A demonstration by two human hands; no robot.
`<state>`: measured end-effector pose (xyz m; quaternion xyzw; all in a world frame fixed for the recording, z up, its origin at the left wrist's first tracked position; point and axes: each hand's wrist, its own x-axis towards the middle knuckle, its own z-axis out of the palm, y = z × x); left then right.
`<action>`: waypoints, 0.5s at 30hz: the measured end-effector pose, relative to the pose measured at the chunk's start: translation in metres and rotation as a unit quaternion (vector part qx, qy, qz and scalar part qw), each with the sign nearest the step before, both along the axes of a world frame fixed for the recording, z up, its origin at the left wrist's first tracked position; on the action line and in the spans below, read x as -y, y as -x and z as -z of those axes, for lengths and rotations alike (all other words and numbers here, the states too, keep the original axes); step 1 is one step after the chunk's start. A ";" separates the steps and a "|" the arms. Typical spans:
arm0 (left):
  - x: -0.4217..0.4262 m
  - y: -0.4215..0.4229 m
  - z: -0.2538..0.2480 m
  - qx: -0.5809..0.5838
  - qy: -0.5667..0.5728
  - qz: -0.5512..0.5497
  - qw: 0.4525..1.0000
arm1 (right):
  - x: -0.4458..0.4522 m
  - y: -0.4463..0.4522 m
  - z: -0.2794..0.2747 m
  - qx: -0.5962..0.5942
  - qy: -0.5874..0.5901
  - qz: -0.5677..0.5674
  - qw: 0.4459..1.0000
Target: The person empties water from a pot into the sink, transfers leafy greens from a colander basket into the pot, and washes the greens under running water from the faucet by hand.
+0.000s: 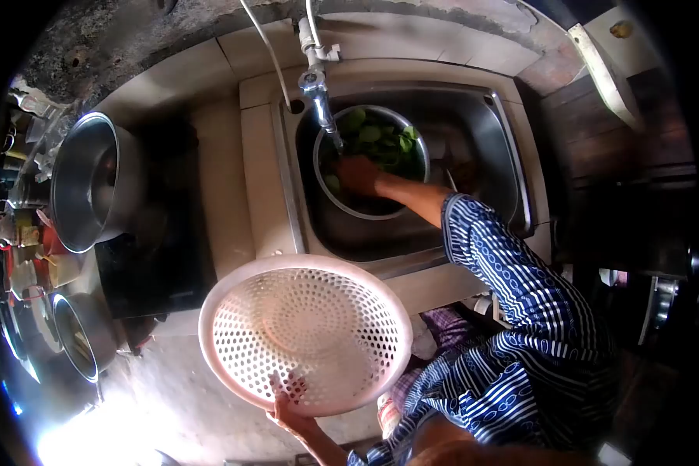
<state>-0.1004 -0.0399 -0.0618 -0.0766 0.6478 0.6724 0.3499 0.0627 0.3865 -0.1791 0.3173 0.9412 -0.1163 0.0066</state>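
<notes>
My left hand [287, 412] grips the near rim of a pale pink plastic colander [311, 311], with fingers showing through its holes. The colander is tilted in front of the sink, and no food shows in it. My right hand [357, 175] reaches into a round metal basin [335, 200] standing in the sink. Green leafy vegetables [377, 136] fill much of that basin. The right fingers are down among the leaves in shadow, so their grip is hidden. Just above this hand is the spout of a metal tap [322, 105].
The basin stands in a stainless steel sink [481, 124] set in a tiled counter [264, 179]. A large metal pot [85, 182] sits on the left, with a smaller pot [75, 338] nearer me. Assorted containers crowd the far left edge. A white hose [268, 46] hangs beside the tap.
</notes>
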 end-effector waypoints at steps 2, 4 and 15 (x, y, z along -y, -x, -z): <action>-0.013 -0.006 -0.012 -0.003 0.004 -0.007 1.000 | -0.003 0.004 -0.014 0.103 0.121 0.112 0.981; -0.017 -0.005 -0.018 -0.008 0.012 -0.006 1.000 | -0.012 -0.017 -0.008 0.064 0.106 0.111 0.986; -0.013 0.005 -0.013 0.019 0.028 0.002 0.999 | -0.053 -0.002 0.031 0.120 0.079 0.183 0.973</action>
